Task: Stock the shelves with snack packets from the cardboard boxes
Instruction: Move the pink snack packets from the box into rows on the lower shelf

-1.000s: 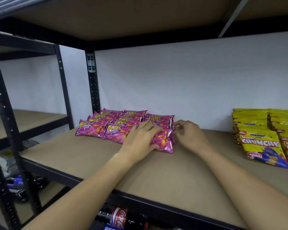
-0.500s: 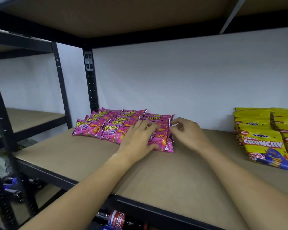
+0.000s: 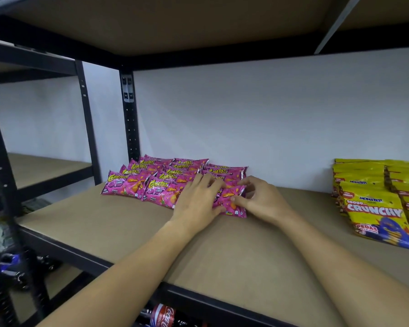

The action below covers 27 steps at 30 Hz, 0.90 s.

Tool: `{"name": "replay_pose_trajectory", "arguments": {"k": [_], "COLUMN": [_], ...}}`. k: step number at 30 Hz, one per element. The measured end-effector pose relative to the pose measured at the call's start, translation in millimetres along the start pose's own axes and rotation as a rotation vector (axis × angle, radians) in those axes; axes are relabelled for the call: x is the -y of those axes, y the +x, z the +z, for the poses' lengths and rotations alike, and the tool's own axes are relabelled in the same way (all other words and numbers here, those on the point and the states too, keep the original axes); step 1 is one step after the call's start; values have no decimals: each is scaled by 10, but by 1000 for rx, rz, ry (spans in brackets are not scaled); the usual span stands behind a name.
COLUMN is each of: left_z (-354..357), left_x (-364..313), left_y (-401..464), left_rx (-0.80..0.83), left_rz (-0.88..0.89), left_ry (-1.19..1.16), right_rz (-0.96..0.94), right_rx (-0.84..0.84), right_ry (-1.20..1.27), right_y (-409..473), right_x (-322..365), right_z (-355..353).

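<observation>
at the far left a neighbouring shelf unit (image 3: 37, 169) is standing behind black metal uprights (image 3: 130, 114), and dark bottles are lying blurred on the floor below it. on my brown shelf board (image 3: 222, 256) the pink corntoz chilli cheez packets (image 3: 128, 185) are lying in overlapping rows against the white wall, filling the back left part of the board. my left hand (image 3: 197, 201) is resting flat on the front row of those packets, fingers stretched forward and relaxed, pressing down rather than gripping. just beside it, my right hand (image 3: 261, 200) is pinching the right edge of the rightmost front pink packet (image 3: 232, 204), thumb low on its face and fingers curled around its crimped side seam. both hands are nearly touching over that packet. well apart to the right, yellow monster crunchy bags (image 3: 376, 213) are standing in rows at the board's right end. under the front rail a coca-cola bottle (image 3: 165, 316) is peeking out from the shelf below.
</observation>
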<state>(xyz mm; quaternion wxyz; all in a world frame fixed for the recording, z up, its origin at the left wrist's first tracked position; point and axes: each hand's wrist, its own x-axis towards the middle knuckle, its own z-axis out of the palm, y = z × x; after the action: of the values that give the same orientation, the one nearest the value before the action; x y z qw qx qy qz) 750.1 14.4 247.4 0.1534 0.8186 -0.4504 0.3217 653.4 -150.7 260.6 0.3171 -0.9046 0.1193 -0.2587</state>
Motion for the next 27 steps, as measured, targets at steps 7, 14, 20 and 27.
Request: {"name": "replay_pose_trajectory", "arguments": {"k": [7,14,20,27], "left_z": [-15,-26,2,54], "left_x": [19,9,-28,-29], "left_y": [-36,-47,-25,-53], "left_rx": [-11,-42,-20,-25], "left_rz": [-19,-32,-32,-48], "left_ry": [-35,-41,-29,-13], "right_rz": [-5,-4,9,-175], "right_rx": [76,103,118,-98], "right_ry": [22,118,76,-80], "right_y": [26,14,15,-11], "right_x": [-47,-149,-196,-21], "right_z": [-51,-164,-128,-66]}}
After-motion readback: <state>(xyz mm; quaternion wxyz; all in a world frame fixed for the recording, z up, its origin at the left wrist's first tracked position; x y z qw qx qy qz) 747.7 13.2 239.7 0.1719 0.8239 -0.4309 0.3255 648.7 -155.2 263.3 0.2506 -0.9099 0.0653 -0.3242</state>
